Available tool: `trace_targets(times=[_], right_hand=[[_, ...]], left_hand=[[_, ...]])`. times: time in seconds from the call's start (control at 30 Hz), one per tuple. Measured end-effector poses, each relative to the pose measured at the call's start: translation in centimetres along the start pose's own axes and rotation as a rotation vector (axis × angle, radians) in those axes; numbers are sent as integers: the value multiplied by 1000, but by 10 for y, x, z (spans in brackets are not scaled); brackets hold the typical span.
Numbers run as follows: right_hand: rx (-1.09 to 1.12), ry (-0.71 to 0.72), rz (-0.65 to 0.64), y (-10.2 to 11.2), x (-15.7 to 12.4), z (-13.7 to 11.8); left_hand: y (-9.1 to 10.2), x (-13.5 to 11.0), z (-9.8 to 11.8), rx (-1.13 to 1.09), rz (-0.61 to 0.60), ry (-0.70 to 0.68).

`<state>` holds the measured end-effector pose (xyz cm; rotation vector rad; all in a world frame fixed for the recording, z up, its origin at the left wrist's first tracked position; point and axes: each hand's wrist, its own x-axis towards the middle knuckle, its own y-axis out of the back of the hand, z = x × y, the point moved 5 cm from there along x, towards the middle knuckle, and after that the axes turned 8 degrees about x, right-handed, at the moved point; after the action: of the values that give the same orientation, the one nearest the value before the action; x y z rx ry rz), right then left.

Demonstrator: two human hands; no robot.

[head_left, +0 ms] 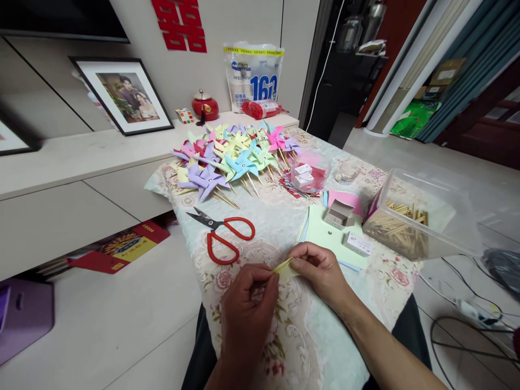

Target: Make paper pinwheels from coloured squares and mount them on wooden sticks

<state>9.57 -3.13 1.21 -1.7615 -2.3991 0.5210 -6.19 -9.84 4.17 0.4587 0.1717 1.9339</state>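
A small piece of pale yellow paper (286,268) is pinched at both ends, its upper edge seemingly folded over. It slants, right end higher, above the tabletop (270,230), closer to the near edge than the far edge.
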Motion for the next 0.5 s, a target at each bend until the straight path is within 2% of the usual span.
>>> trace_targets(times=[0.17,0.33,0.5], right_hand=[[7,0,12,0,1,-1],[-8,34,5,-1,1,-3],[-39,54,6,0,1,-4]], left_hand=[[-1,-2,0,-17,55,28],[-3,-2,3,-47,42,26],[-3,-3,0,-91,70,115]])
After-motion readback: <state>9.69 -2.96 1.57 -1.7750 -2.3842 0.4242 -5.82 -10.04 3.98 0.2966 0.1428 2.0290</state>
